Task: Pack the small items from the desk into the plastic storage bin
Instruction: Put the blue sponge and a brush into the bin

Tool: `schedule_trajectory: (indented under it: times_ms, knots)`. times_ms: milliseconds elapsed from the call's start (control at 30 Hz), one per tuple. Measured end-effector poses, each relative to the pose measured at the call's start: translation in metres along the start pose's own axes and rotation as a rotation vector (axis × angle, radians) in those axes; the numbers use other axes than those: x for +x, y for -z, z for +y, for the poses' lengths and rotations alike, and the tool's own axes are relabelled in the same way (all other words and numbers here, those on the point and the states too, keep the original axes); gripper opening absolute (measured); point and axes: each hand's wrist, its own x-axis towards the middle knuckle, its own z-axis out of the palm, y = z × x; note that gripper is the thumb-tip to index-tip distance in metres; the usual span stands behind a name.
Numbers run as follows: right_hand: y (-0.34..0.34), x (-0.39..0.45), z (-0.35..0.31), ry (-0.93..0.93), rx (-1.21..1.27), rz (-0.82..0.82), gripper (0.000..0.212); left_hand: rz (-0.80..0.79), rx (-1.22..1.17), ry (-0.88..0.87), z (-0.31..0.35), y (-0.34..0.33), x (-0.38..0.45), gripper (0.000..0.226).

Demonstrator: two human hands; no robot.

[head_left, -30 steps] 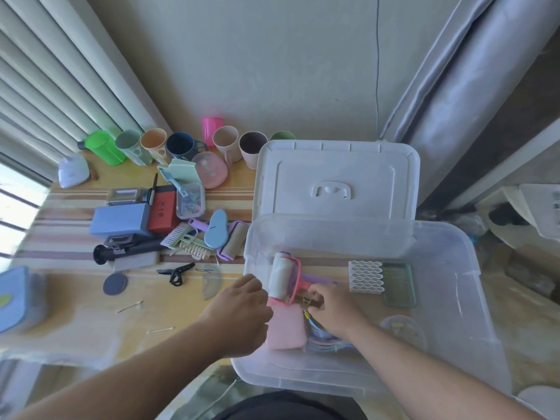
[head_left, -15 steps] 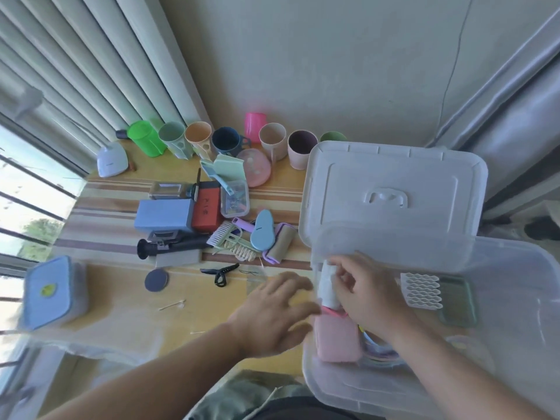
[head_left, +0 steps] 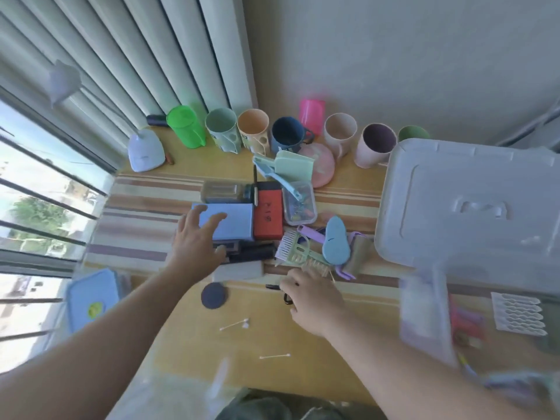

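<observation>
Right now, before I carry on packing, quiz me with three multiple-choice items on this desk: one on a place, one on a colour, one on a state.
1. Where does the left hand reach?
A. over the light blue box
B. into the bin
C. onto the lamp

2. What colour is the box right of the light blue one?
A. green
B. red
C. white

3. How does the bin lid lie?
A. shut on the bin
B. standing on edge
C. off the bin, flat on the desk

Answers: 1 A, its fingers spread above that box. 2 B, the red box sits against it. 3 C, the lid rests at the desk's right end.
</observation>
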Motion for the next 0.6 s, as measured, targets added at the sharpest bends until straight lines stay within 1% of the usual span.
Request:
schedule_trajectory:
  times_ms: [67, 133, 233, 367, 433, 500, 600]
  knots:
    - [-0.016, 0.009, -0.001, -0.045, -0.060, -0.035, 0.031, -0.049, 0.074, 0.005, -0.015, 0.002, 0.018, 0.088]
    - [-0.029, 0.012, 0.002, -0.082, -0.079, -0.060, 0.031, -0.137, 0.132, 0.003, -0.023, 0.002, 0.033, 0.097]
    - [-0.039, 0.011, 0.008, -0.104, -0.025, -0.024, 0.028, -0.244, 0.099, -0.020, -0.030, 0.001, 0.048, 0.101]
    - [-0.042, 0.010, 0.013, -0.127, 0.078, 0.053, 0.024, -0.258, 0.012, -0.051, -0.035, -0.002, 0.058, 0.099]
    - [-0.040, 0.012, 0.013, -0.207, 0.175, 0.135, 0.025, -0.283, -0.004, -0.057, -0.037, -0.003, 0.061, 0.103]
    - [-0.039, 0.015, 0.012, -0.284, 0.245, 0.199, 0.028, -0.270, -0.019, -0.073, -0.040, -0.003, 0.061, 0.103]
    - [-0.040, 0.017, 0.011, -0.276, 0.243, 0.178, 0.034, -0.229, -0.029, -0.076, -0.043, 0.003, 0.055, 0.097]
